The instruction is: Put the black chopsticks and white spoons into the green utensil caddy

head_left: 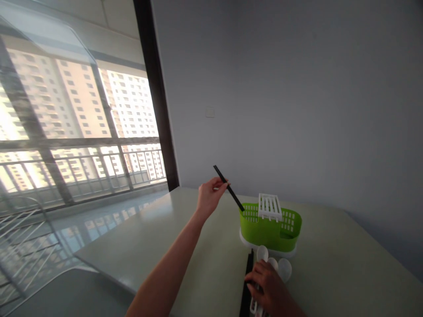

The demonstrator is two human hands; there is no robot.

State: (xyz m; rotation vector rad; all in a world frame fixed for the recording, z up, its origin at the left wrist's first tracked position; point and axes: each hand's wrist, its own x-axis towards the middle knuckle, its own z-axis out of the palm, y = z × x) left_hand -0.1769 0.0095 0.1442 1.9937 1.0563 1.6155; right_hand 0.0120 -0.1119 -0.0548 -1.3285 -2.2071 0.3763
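Left hand (pixel 209 197): pinched shut on black chopstick (pixel 228 188), tip at green caddy (pixel 270 229) rim. Right hand (pixel 267 286): closed over white spoons (pixel 273 264) beside remaining chopsticks (pixel 247 281)

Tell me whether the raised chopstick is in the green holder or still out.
Partly in: the left hand holds the chopstick tilted, its lower tip at the green holder rim; depth inside cannot be told.

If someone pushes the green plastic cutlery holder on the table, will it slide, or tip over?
The green plastic cutlery holder probably slides rather than tips: it sits low and wide on a flat white base. It looks light, being thin slotted plastic and seemingly almost empty. The glossy pale table likely gives little grip.
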